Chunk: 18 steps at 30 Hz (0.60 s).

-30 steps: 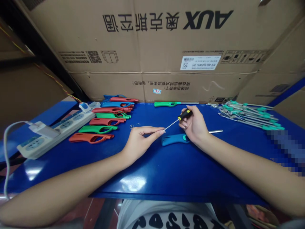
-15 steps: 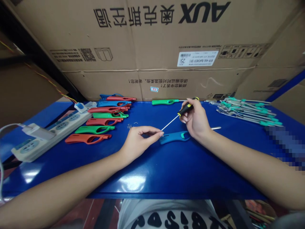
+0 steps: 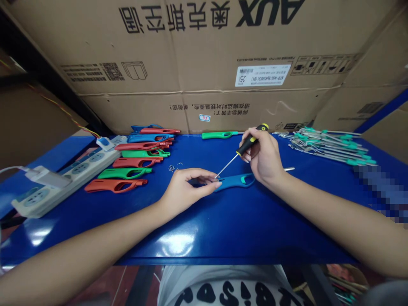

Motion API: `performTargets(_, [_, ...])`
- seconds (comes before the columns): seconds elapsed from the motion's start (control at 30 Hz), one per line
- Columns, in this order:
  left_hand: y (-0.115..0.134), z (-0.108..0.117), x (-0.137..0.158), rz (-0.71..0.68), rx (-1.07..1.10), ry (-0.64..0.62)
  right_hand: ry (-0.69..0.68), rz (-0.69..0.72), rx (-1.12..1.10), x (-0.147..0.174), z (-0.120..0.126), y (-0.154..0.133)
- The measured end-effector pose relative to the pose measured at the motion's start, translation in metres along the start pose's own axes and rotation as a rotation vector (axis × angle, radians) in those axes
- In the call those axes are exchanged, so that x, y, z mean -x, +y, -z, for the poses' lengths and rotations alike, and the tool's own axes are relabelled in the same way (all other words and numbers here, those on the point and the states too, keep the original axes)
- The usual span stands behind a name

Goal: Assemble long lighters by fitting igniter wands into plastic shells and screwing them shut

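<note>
My right hand (image 3: pixel 263 155) is wrapped around the black and yellow handle of a screwdriver (image 3: pixel 245 146). Its thin shaft slants down to the left, the tip ending between the fingers of my left hand (image 3: pixel 188 187). That hand closes with thumb and fingers around the left end of a blue lighter (image 3: pixel 234 182) lying on the table. A teal trigger shows in the lighter's loop, and its metal tube pokes out beyond my right wrist. Whether a screw sits at the tip is hidden by my fingertips.
Small screws (image 3: pixel 172 168) lie beyond my left hand. Several coloured lighter casings (image 3: pixel 116 185) line the left, beside a white power strip (image 3: pixel 35 197). At the back are a green lighter (image 3: pixel 218 135) and a large carton (image 3: pixel 191 76). Metal tubes with teal parts (image 3: pixel 334 146) pile up right.
The screwdriver tip and my left fingertips have shifted slightly, down toward the left end of the blue lighter. My view has moved a little.
</note>
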<state>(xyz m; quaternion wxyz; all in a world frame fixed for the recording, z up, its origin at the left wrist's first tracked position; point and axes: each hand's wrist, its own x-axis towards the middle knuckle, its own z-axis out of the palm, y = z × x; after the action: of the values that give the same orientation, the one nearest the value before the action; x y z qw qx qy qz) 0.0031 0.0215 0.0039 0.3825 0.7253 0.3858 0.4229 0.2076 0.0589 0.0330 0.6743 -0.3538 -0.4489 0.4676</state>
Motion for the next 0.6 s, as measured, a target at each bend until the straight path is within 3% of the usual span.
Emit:
performTargets(0.33, [-0.0023, 0.0009, -0.0017, -0.144, -0.058, -0.021, -0.019, 0.045, 0.03, 0.0011, 0.0, -0.0019])
performTargets(0.6, [-0.0026, 0.0, -0.0016, -0.17, -0.048, -0.083, -0.101, 0.151, 0.104, -0.002, 0.0053, -0.0039])
